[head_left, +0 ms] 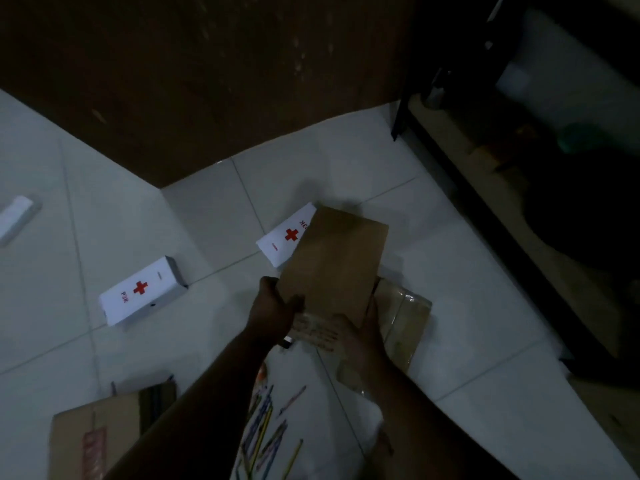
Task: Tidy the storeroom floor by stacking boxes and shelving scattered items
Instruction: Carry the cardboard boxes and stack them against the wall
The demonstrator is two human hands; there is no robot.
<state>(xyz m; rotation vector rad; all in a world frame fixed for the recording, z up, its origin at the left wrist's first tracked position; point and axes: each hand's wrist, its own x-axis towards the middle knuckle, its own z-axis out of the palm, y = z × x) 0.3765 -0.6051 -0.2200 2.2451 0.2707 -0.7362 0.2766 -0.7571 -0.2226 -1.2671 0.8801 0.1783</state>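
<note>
A plain brown cardboard box (334,261) is held above the white tiled floor in the middle of the view. My left hand (273,308) grips its near left edge, thumb on the top face. My right hand (360,336) grips its near right corner. Below it on the right lies a second brown box (407,320) wrapped in clear tape. Two white first-aid boxes with red crosses lie on the floor: one (143,291) at the left, the other (282,239) partly hidden behind the held box.
A dark brown door (207,74) fills the back. A black metal shelf rack (512,188) runs along the right. Several pencils (266,431) lie scattered near my forearms. Another cardboard box (93,441) sits at the bottom left, and a small white object (15,216) lies far left.
</note>
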